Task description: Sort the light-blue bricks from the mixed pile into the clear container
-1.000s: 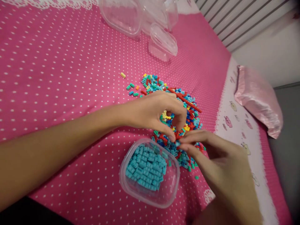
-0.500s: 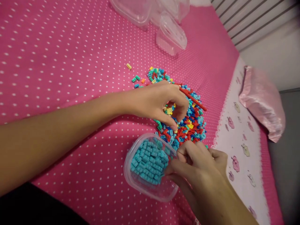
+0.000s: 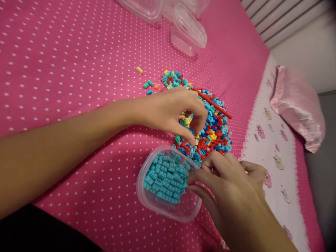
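Note:
My right hand point(image 3: 231, 189) reaches over the near right rim of a clear plastic container point(image 3: 140, 192). Its thumb and index finger pinch a small turquoise building brick point(image 3: 186, 183), mostly hidden by the fingertips. Inside, turquoise bricks point(image 3: 165, 178) lie packed in rough rows, leaving bare plastic on the side toward me. Over the mixed pile of small bricks point(image 3: 210, 140) hovers my left hand point(image 3: 181, 112), fingers curled and the thumb tip slightly apart from them. Yellow bricks point(image 3: 187, 120) show through that gap, and I see nothing held there.
Several clear containers point(image 3: 189, 31) stand farther off on the pink dotted cloth point(image 3: 78, 70). A long red stick point(image 3: 215, 105) lies across the pile. Loose bricks, one of them yellow point(image 3: 139, 70), lie left of it. A pink satin pillow point(image 3: 299, 108) rests at the right.
The whole view has shifted slightly. My right hand has drawn a little to the right from the packed bricks, its pinch kept. My left hand keeps much the same pose over the pile.

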{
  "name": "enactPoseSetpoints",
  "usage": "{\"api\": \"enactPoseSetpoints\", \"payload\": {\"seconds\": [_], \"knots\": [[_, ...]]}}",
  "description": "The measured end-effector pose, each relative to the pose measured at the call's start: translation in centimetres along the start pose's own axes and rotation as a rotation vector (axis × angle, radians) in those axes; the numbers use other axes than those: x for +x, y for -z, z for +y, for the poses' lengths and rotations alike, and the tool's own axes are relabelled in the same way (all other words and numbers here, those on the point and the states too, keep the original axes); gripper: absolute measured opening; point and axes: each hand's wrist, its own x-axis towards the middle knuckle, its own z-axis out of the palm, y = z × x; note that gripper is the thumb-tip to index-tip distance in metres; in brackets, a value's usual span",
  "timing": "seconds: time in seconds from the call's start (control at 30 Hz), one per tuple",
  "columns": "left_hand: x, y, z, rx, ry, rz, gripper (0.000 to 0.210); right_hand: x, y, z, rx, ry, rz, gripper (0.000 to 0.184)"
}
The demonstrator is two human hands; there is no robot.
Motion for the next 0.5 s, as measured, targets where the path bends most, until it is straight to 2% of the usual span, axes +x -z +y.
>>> {"api": "enactPoseSetpoints", "payload": {"seconds": [0.37, 0.5], "knots": [[-0.09, -0.02, -0.14, 0.019, -0.019, 0.007, 0.011, -0.05, -0.09, -0.53, -0.054, 0.035, -0.016, 0.022], [0.01, -0.1, -0.17, 0.013, -0.022, 0.009, 0.012, 0.02, 0.44, -0.21, -0.066, 0.098, -0.067, 0.02]]}}
